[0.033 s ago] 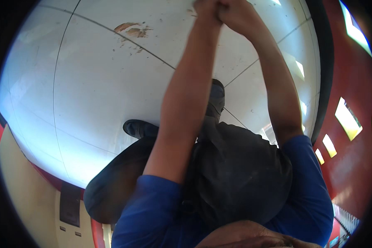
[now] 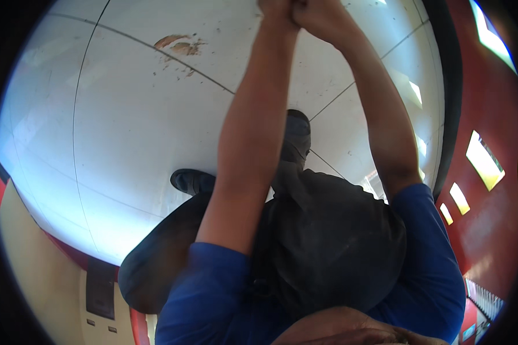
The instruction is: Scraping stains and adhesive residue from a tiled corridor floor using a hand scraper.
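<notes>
Both arms stretch away from me to the far edge of the head view, where my hands meet side by side. My left hand [image 2: 277, 8] is cut off by the upper edge and looks closed. Against it my right hand [image 2: 319, 17] is curled closed, its knuckles toward the left hand. Whatever they grip, if anything, lies outside the picture. Beneath the arms spreads a pale tiled floor [image 2: 138, 109] with dark joint lines. A brown smear [image 2: 181, 47] marks the floor left of my hands.
My dark-trousered knees [image 2: 339, 247] are bent in front of me. One dark shoe [image 2: 296, 135] is between my forearms, the other [image 2: 193, 181] to the left. A red wall [image 2: 489, 230] with sunlit patches rises at right. A beige wall [image 2: 34, 247] stands at lower left.
My joined hands and forearms have shifted slightly left and farther up in the picture. The floor marks also sit a little farther left, so the view has moved slightly.
</notes>
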Motion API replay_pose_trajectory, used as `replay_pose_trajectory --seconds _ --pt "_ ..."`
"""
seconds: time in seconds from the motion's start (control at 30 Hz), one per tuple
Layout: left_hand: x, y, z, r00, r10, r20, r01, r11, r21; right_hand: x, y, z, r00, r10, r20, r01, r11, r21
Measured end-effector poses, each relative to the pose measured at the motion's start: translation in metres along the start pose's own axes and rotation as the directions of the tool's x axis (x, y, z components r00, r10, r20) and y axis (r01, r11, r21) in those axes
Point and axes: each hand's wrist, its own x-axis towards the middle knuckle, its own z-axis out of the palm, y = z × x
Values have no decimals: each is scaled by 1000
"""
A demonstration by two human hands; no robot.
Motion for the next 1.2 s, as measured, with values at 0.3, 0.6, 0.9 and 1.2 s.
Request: replay_pose_trajectory --seconds 0.3,0.6,0.9,1.2 --pt "-5 15 2 1000 2 -25 -2 1000 -3 11 -22 -6 999 -23 50 22 1000 21" --pt "1 20 -2 997 19 -77 -16 999 35 18 2 12 994 -105 10 104 994 25" --pt "-4 7 15 988 13 -155 -18 999 -33 14 -18 -1 999 1 51 -1 1000 -6" --pt "1 10 15 982 44 -183 -55 997 -55 9 -3 2 995 40 91 -34 997 -66"
